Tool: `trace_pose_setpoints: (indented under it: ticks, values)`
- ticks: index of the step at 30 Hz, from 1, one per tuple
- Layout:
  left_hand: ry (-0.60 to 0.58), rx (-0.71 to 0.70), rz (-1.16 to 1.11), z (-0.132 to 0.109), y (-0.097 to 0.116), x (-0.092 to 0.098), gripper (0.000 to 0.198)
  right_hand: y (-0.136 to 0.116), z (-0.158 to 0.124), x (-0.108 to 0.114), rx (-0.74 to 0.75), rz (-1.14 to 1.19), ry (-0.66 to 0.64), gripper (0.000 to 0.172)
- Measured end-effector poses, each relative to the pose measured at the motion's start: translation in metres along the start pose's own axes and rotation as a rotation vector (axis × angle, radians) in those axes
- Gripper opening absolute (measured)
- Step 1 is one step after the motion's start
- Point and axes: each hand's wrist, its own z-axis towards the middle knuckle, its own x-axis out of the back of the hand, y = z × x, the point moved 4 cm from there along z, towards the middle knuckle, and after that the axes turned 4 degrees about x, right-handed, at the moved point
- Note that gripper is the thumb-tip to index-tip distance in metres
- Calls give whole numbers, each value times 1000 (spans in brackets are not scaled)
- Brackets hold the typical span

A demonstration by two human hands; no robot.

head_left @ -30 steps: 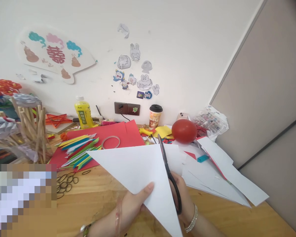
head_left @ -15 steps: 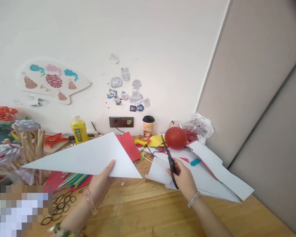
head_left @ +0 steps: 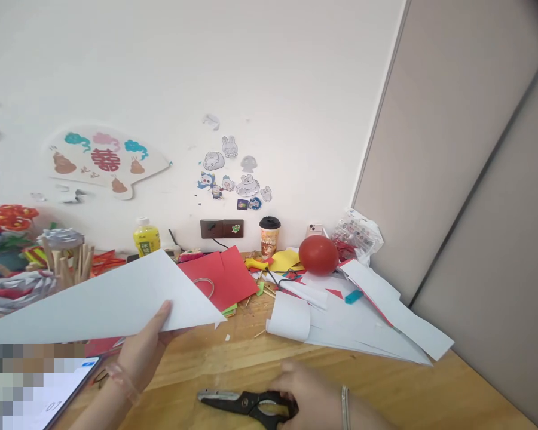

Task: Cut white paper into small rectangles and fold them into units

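My left hand (head_left: 150,346) pinches a large triangular piece of white paper (head_left: 112,298) by its lower edge, thumb on top and fingers underneath. The paper is held up over the left part of the table. Low at the front, black-handled scissors (head_left: 246,403) point left with their blades together, close to the tabletop. My right hand (head_left: 305,388) is at their handle, slightly blurred, with its fingertips on the loops. Whether the scissors rest fully on the wood, I cannot tell.
Red paper (head_left: 233,278) lies behind the white triangle. White sheets (head_left: 358,322) and a rolled paper (head_left: 289,316) cover the right side. Behind stand a red balloon (head_left: 318,255), a lidded cup (head_left: 269,236) and a yellow bottle (head_left: 146,237). A phone (head_left: 72,391) is at lower left.
My right hand has brought the scissors down and left to the table front, turning them from upright to pointing left. My left hand and the white paper have shifted left and slightly down.
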Motion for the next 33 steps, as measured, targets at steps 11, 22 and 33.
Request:
trace_pose_setpoints:
  ticks: [11, 22, 33]
  values:
    - [-93, -56, 80, -2, -24, 9, 42, 67, 12, 51, -310, 360, 673, 26]
    - [-54, 23, 74, 3, -44, 13, 30, 46, 13, 73, -29, 720, 648, 36]
    - [-96, 76, 122, 0, -43, 11, 31, 136, -74, 183, -510, -38, 691, 18]
